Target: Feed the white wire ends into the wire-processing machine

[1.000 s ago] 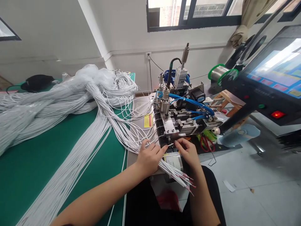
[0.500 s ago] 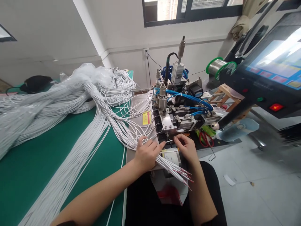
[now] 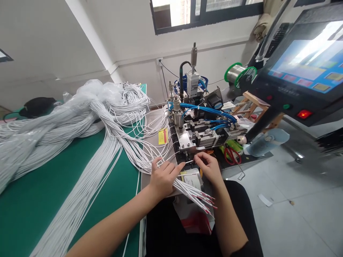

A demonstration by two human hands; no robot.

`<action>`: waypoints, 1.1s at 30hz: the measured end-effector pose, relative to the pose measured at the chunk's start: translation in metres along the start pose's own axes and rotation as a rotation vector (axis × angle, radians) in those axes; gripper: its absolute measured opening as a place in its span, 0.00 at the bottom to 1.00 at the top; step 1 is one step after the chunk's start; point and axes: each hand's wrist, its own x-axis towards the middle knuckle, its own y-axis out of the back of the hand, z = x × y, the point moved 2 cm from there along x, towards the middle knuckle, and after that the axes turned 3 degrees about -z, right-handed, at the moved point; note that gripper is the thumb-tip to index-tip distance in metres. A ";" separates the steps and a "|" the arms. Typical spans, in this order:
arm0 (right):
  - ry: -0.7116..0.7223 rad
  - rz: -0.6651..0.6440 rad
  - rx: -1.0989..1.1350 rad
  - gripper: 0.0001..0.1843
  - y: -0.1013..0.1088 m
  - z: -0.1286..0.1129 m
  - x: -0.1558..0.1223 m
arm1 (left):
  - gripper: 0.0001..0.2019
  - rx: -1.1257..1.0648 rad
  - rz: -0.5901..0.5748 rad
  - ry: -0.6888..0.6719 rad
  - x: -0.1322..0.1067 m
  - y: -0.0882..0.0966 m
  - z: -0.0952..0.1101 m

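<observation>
My left hand (image 3: 162,178) lies palm down over a bundle of white cables (image 3: 191,192), whose red-tipped ends fan out toward my lap. Its little finger is raised and its index finger reaches along a single white cable (image 3: 189,161); the thumb is hidden. At the other end of that cable, my right hand (image 3: 209,167) is closed, thumb and index finger pinching the tip. Both hands are at the front edge of a bench machine (image 3: 187,138) with metal cylinders and blue air hoses.
More white cables (image 3: 99,153) run across the green table (image 3: 88,178), partly under clear plastic. A control screen (image 3: 308,67) overhangs at right. Behind the machine sits a green-rimmed wire spool (image 3: 237,74). Red-handled scissors (image 3: 232,156) lie right of my hands.
The view has shifted slightly, so the machine and screen appear farther left. Both hands keep nearly the same pose at the single cable.
</observation>
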 end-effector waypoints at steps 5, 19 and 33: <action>-0.006 -0.019 -0.006 0.14 -0.001 -0.001 -0.001 | 0.19 0.018 -0.008 0.015 -0.001 -0.004 0.000; -0.047 -0.122 0.154 0.17 -0.006 0.006 0.005 | 0.36 0.074 -0.290 -0.018 0.012 -0.009 -0.001; -0.067 -0.091 0.343 0.20 -0.015 0.022 0.003 | 0.40 0.174 -0.411 -0.089 0.025 -0.004 0.004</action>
